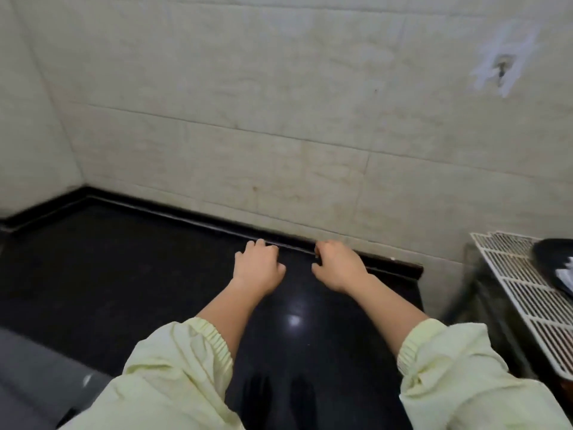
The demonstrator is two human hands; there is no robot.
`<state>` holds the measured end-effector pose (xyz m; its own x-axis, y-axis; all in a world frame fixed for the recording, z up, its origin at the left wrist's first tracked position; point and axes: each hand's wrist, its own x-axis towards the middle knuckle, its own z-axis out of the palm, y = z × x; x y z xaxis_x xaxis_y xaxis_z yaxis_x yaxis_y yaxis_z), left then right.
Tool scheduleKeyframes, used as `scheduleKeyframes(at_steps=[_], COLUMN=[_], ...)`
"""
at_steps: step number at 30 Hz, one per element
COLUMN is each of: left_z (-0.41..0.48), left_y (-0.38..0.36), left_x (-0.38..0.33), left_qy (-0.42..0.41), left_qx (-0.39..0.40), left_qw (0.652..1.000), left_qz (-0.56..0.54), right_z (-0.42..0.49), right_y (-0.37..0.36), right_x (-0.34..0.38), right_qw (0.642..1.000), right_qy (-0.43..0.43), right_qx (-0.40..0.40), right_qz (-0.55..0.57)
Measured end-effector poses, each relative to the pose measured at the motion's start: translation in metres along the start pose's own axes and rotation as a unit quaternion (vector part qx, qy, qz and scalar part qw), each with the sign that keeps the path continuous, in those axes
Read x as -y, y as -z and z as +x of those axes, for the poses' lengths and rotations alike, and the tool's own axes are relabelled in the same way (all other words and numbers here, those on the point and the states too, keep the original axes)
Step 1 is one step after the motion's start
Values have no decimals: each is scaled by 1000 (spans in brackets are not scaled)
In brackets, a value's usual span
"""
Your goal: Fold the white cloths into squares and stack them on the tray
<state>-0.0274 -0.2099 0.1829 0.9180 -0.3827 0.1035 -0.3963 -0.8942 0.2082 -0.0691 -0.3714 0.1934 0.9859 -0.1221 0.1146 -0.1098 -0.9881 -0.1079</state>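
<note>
Tray [549,251] on the rack [511,268] holds white cloth [566,273].

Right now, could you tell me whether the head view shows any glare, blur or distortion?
Head view: a bright glare spot on the black counter; soft blur throughout, worst at the left edge; wide-angle bending of the wall tile lines.
</note>
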Motion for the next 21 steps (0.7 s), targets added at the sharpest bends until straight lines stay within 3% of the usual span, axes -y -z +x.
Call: scheduleKeyframes(at_steps=[10, 21], left_z=[-46, -14], left_y=[31, 54], left_x=[223, 438], left_qy=[193, 318], left_qx=[-13, -20], left_qw=[981, 948], left_qz=[14, 7], right_z=[73, 187], right_y=[-61, -123], right_x=[231, 431], right_qw=[983, 957], right_qy=[175, 276], right_qx=[41, 86], right_qz=[27, 14])
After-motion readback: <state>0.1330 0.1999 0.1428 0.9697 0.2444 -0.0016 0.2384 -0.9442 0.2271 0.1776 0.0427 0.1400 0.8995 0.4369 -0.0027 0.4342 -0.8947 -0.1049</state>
